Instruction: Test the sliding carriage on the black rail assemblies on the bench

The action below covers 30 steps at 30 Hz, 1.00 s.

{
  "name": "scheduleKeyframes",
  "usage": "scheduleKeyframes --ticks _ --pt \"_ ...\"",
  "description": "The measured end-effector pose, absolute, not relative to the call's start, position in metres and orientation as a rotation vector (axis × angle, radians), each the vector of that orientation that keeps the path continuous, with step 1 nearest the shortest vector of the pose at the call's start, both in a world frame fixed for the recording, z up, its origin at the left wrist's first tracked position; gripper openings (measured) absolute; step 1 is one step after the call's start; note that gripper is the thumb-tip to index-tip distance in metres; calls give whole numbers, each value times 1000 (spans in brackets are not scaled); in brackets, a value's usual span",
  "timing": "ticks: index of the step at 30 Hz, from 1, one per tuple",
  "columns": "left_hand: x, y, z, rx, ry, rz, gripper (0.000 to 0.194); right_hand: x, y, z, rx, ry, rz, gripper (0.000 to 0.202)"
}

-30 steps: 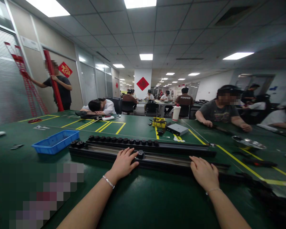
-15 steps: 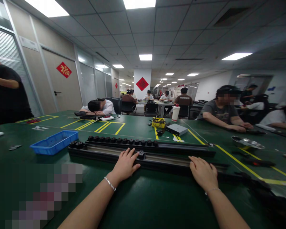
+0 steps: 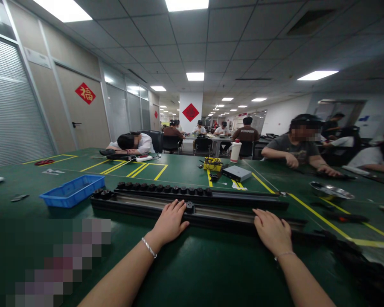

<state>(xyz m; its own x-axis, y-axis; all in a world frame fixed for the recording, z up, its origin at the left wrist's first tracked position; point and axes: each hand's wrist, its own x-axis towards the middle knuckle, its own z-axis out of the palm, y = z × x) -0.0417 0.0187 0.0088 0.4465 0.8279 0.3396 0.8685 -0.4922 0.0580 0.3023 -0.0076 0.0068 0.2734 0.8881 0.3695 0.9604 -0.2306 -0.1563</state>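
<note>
Across the green table lies a long black rail with a channel along its top. My left hand rests on it with the fingers laid over the channel, just left of a small black round part. Farther right, my right hand lies over the same rail, fingers bent over its edge and thumb apart. Neither hand visibly lifts anything. Behind is a second black rail bearing a row of several black knobs. Two more knobs sit at the near rail's left end.
A blue tray stands left of the rails. Beyond them are a grey box, a yellow item with cables and a white bottle. A metal bowl and dark parts lie right. People sit around.
The fingers of my left hand have drawn closer together. My right hand has hardly moved. The standing person at the far left has gone from view, and the seated person at right has moved their hands.
</note>
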Motion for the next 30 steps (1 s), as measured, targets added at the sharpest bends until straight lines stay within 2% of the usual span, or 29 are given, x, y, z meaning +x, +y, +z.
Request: scheduleKeyframes --ticks 30 --pt "-39 19 8 -2556 -1499 -436 51 280 -8 10 -2108 -1821 -261 50"
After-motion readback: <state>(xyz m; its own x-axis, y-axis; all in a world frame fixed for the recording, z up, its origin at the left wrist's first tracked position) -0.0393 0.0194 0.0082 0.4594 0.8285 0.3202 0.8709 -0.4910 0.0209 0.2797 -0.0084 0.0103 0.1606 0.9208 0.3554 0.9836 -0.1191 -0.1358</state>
